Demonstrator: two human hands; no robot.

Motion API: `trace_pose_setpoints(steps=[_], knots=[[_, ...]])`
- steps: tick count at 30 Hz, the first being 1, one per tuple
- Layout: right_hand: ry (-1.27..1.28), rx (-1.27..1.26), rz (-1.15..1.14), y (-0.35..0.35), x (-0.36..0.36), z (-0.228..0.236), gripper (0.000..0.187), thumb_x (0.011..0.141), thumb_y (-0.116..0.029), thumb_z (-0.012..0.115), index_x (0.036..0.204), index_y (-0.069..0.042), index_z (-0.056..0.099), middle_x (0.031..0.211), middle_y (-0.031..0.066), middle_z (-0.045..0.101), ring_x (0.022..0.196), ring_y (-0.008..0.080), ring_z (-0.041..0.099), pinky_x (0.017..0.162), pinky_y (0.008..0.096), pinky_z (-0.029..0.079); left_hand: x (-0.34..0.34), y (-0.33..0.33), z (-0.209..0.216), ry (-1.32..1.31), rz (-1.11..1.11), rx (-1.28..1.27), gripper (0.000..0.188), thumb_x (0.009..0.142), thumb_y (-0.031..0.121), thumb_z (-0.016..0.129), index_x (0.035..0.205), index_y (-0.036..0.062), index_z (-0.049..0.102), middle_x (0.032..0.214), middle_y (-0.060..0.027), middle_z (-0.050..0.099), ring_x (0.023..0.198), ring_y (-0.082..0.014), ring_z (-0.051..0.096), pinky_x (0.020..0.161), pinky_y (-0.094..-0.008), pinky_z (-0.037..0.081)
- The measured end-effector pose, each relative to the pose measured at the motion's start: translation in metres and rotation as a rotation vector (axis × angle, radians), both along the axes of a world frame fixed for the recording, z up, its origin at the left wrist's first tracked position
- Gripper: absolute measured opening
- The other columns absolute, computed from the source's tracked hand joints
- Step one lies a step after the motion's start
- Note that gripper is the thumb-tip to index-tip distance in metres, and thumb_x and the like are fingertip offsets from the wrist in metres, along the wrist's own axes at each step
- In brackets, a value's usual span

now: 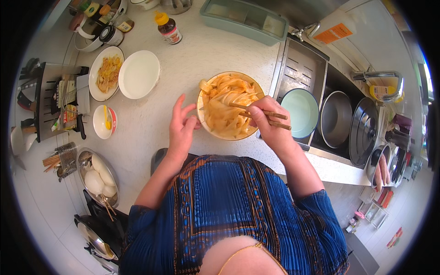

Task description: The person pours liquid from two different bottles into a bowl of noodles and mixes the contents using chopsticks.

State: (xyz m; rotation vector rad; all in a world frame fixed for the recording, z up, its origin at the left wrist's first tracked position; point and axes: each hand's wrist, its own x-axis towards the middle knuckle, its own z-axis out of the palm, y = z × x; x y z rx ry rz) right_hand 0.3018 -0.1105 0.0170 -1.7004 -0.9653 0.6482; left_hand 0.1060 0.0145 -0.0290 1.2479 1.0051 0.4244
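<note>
A bowl (253, 134) with a brown-edged rim stands on the counter in front of me, filled with wide, sauce-coated noodles (219, 107). My right hand (271, 124) is closed on a pair of wooden chopsticks (238, 106), whose tips reach in among the noodles from the right. At the bowl's left side my left hand (181, 128) is open, fingers spread and holding nothing. Its fingertips are right by the rim; whether they touch it I cannot tell.
Left on the counter (183, 68) are a white bowl (140, 74), a plate of food scraps (94, 82) and a small red-and-white bowl (113, 123). A yellow-capped bottle (168, 28) and green lidded container (243, 20) stand behind. Rightward, a sink (298, 62) holds a pale basin (299, 113) and pans.
</note>
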Motion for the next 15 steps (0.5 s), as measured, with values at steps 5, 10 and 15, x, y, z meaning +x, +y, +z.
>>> trace_pose_setpoints(steps=[5, 10, 15], knots=[[-0.146, -0.06, 0.047, 0.006, 0.03, 0.065, 0.016, 0.091, -0.014, 0.06, 0.079, -0.002, 0.061, 0.067, 0.0046, 0.059, 0.054, 0.0093, 0.054, 0.048, 0.0222, 0.042, -0.006, -0.001, 0.001, -0.022, 0.03, 0.01, 0.063, 0.089, 0.002, 0.045, 0.147, 0.0096, 0.021, 0.127, -0.0168, 0.052, 0.086, -0.0144, 0.06, 0.079, -0.0285, 0.05], [-0.047, 0.159, -0.099, 0.041, 0.07, 0.098, 0.03, 0.096, -0.022, 0.05, 0.079, -0.001, 0.062, 0.062, -0.0002, 0.052, 0.05, 0.0049, 0.047, 0.046, 0.0202, 0.035, -0.009, 0.0, -0.001, -0.029, 0.049, 0.026, 0.063, 0.088, 0.001, 0.046, 0.146, 0.0095, 0.023, 0.125, -0.0165, 0.053, 0.086, -0.0151, 0.06, 0.077, -0.0283, 0.05], [0.138, 0.071, 0.034, 0.109, 0.099, 0.038, 0.036, 0.096, -0.034, 0.051, 0.082, -0.002, 0.063, 0.064, -0.0004, 0.051, 0.049, 0.0067, 0.046, 0.046, 0.0204, 0.035, -0.013, 0.003, -0.001, -0.012, 0.073, 0.039, 0.063, 0.088, 0.0, 0.047, 0.146, 0.0095, 0.024, 0.123, -0.016, 0.054, 0.084, -0.0152, 0.06, 0.077, -0.0282, 0.05]])
